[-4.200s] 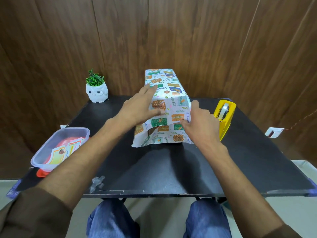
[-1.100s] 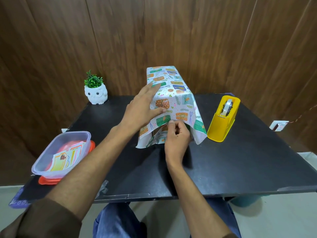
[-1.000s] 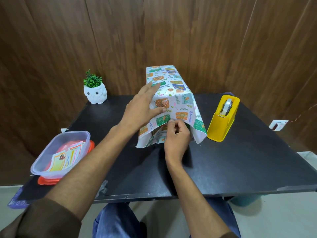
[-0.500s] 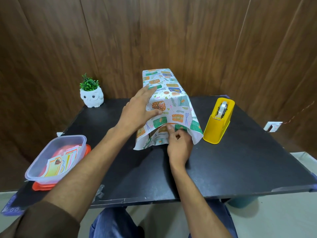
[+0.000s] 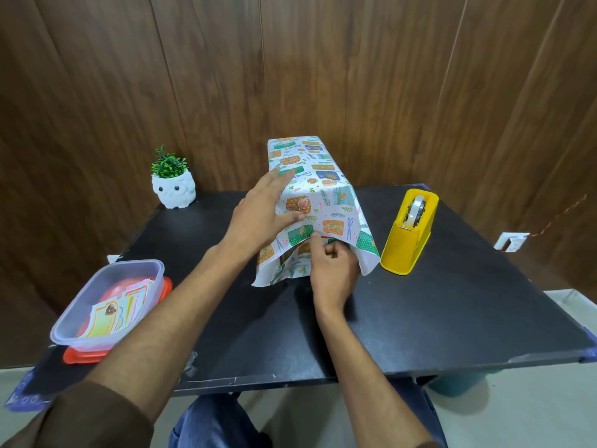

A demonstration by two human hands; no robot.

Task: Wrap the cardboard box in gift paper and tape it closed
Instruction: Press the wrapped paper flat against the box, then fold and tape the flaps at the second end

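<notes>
Lying nearest, toward the body and well left of the left hand: clear plastic tub (image 5: 106,286) of printed cards (image 5: 105,318), set on an orange lid (image 5: 84,355) at the left edge of the black table (image 5: 420,334). Dark tabletop showing between the right hand and the near table edge: room to draw back.

Next out: right hand (image 5: 334,270), fingers curled, thumb and forefinger pinched on the hanging near hem of the gift paper (image 5: 323,202). Nothing else in that grip.

Just beyond, up and left of it: left hand (image 5: 258,218), fingers straight and spread, pressed flat on the paper over the box's left shoulder, pinning the sheet.

Right of the right hand, just beside the flared right paper corner: yellow tape dispenser (image 5: 408,240), tape roll (image 5: 416,210) loaded, nothing in between.

Ahead of both hands: cardboard box, hidden under the paper, standing on the table; long axis running straight away from the hands, near end facing the right hand. Overhang at that end open like a skirt, corners flared left and right; no tape visible there.

Judged next: tucking the overhang in against the near end face, then taping; right hand nearer for both.

Farther, far left of the left hand: white owl planter (image 5: 174,189), well apart from the box. Beyond everything: wood-panelled wall (image 5: 420,92).
</notes>
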